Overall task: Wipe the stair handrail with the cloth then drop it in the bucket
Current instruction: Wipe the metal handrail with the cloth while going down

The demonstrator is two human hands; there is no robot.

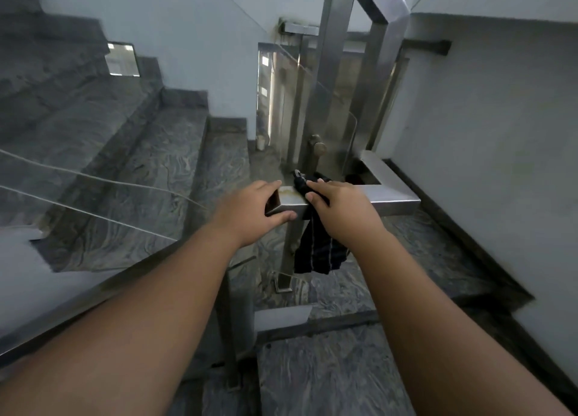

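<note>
A square steel handrail (389,197) runs level across the landing and ends in an open cut end at the left. My left hand (250,211) wraps around that end, fingers over the top and thumb on the near face. A dark striped cloth (319,253) is draped over the rail just to the right, most of it hanging down on the near side. My right hand (339,207) lies on top of the cloth and presses it against the rail. No bucket is in view.
Grey marble stairs (150,165) climb to the left behind a glass panel. Steel posts (328,71) and more railing rise at the stairwell's centre. A white wall (484,134) closes the right side. A lower rail post (286,268) stands under the cloth.
</note>
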